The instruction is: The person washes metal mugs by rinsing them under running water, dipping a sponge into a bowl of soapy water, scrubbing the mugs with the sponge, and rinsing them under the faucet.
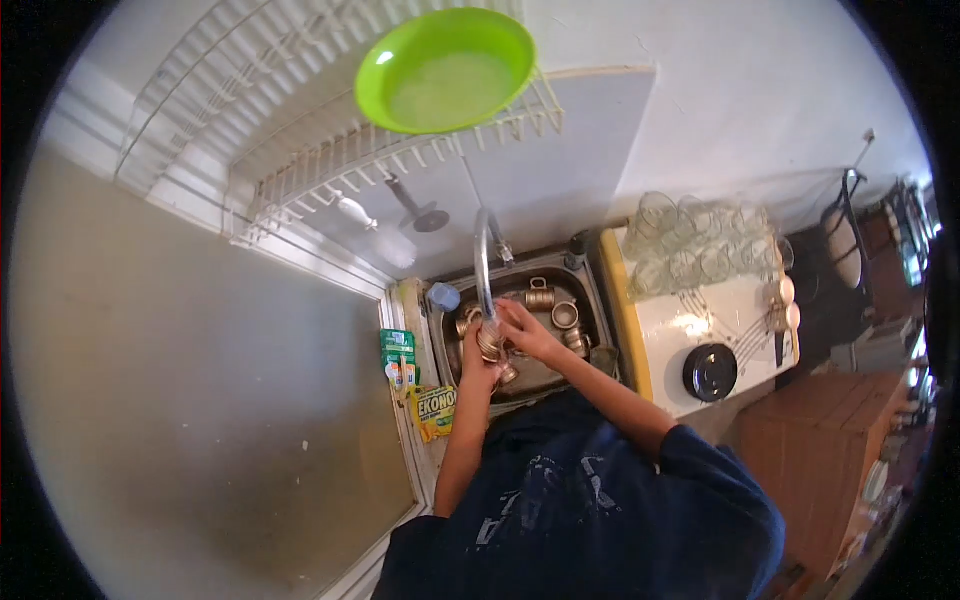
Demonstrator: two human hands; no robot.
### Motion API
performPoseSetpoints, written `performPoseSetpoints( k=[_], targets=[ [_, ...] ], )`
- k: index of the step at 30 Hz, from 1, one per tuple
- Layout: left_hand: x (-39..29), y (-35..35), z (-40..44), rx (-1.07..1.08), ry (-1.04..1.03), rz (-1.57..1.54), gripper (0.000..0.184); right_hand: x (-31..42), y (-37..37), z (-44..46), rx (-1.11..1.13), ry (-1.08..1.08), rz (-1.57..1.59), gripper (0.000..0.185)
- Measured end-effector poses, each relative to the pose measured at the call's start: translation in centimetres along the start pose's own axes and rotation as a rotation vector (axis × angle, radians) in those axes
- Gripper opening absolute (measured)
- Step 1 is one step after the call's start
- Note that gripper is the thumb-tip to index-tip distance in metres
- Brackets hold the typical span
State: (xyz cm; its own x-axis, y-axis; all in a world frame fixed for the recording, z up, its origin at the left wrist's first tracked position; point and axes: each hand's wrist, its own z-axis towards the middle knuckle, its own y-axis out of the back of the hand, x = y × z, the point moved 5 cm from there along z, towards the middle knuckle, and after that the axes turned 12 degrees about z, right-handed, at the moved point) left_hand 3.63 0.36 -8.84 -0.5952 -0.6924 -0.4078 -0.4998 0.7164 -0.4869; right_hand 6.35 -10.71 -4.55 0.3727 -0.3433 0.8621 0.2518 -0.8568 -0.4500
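In the head view my left hand [478, 368] is wrapped around a brown ribbed mug [490, 343], held over the sink under the faucet [484, 265]. Bent fingers of my right hand [527, 330] press against the mug's upper right side; its fingertips are partly hidden. Several similar mugs lie in the metal sink [533, 391], among them a mug on its side [540, 295] behind my right hand and another [565, 315] with its opening facing up. Water seems to run over the held mug, though it is blurred.
To the right, several clear glasses [700, 262] and a stack of black plates [711, 372] stand on a tiled counter [655, 365]. A green basin [448, 75] rests on a wire rack [350, 160] overhead. Left of the sink are a yellow packet [433, 410], a green packet [398, 350] and a blue cup [443, 296].
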Motion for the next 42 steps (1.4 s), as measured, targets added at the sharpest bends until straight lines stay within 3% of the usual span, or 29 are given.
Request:
performPoseSetpoints(
  k=[1, 2, 5, 7, 8, 9, 10, 12, 13, 14, 15, 18, 24, 26, 28, 30, 32, 33, 34, 36, 42],
  targets=[
    [-0.9, -0.6, -0.9, -0.054, -0.129, 0.191, 0.031, -0.9, 0.8, 0.8, -0.058, 0.095, -0.088, 0.052],
    [-1.2, 0.3, -0.9, -0.091, -0.187, 0.287, 0.026, -1.7, 0.7, 1.1, 0.002, 0.046, 0.062, 0.049],
    [-1.4, 0.4, -2.7, -0.174, -0.315, 0.393, 0.026, -0.1, -0.3, -0.2, -0.12, -0.086, 0.115, 0.041],
    [-3.0, -0.4, -4.5, -0.355, -0.598, 0.811, 0.029, -3.1, 0.2, 1.0, -0.161, -0.134, 0.221, 0.04],
    [-2.9, 0.2, -4.0, -0.35, -0.586, 0.822, 0.029, -3.7, 0.3, 0.9, -0.192, -0.178, 0.317, 0.04],
    [-3.3, 0.2, -3.9, -0.265, -0.741, 0.91, 0.031, -4.8, 0.2, 0.3, -0.153, -0.38, 0.533, 0.044],
    [-3.4, 0.0, -4.1, -0.174, -0.898, 0.991, 0.033, -5.4, 0.9, 0.3, -0.164, -0.382, 0.542, 0.044],
    [-3.1, -0.3, -5.1, -0.208, -0.868, 1.051, 0.037, -8.4, 1.6, -0.5, -0.143, -0.749, 0.884, 0.046],
    [-2.5, -0.6, -5.5, -0.141, -0.695, 0.958, 0.038, -8.2, 1.2, -1.1, 0.047, -0.8, 1.109, 0.048],
    [-1.6, -0.8, -5.7, -0.078, -0.525, 0.86, 0.04, -8.6, 1.5, -1.3, 0.041, -0.801, 1.116, 0.048],
    [-1.2, -0.7, -5.4, -0.067, -0.508, 0.851, 0.045, -8.8, 1.6, -1.5, 0.064, -0.78, 1.179, 0.048],
    [-0.2, -0.9, -5.5, -0.105, -0.599, 0.873, 0.047, -8.5, 1.4, -2.2, 0.047, -0.737, 1.241, 0.051],
    [1.0, 0.3, -3.9, 0.051, -0.6, 0.862, 0.062, -7.6, 1.4, -3.4, -0.071, -0.658, 1.188, 0.051],
    [0.9, -1.2, -5.1, 0.151, -0.699, 0.948, 0.067, -6.7, 1.5, -4.0, -0.179, -0.612, 1.096, 0.048],
    [1.3, -1.0, -6.0, 0.148, -0.758, 0.924, 0.071, -5.7, 3.2, -4.6, -0.452, -0.442, 0.818, 0.044],
    [2.1, -0.5, -5.4, 0.189, -0.742, 1.004, 0.074, -5.0, 4.6, -4.9, -0.466, -0.386, 0.702, 0.038],
    [3.0, 0.2, -4.7, 0.207, -0.657, 0.995, 0.079, -0.1, 6.0, -5.6, -0.53, 0.016, -0.1, 0.036],
    [3.7, 0.7, -4.4, 0.183, -0.59, 1.047, 0.081, 1.9, 5.8, -6.0, -0.548, 0.15, -0.335, 0.032],
    [4.3, 1.2, -4.0, 0.162, -0.521, 1.099, 0.083, 3.3, 5.0, -6.4, -0.55, 0.149, -0.352, 0.032],
    [5.8, 1.8, -2.7, 0.211, -0.493, 0.98, 0.081, 8.3, 2.0, -7.2, -0.544, 0.47, -0.814, 0.028],
    [7.4, 2.9, -2.9, 0.244, -0.415, 0.998, 0.058, 14.0, -1.7, -7.5, -0.447, 0.55, -1.162, 0.021]
  ],
)
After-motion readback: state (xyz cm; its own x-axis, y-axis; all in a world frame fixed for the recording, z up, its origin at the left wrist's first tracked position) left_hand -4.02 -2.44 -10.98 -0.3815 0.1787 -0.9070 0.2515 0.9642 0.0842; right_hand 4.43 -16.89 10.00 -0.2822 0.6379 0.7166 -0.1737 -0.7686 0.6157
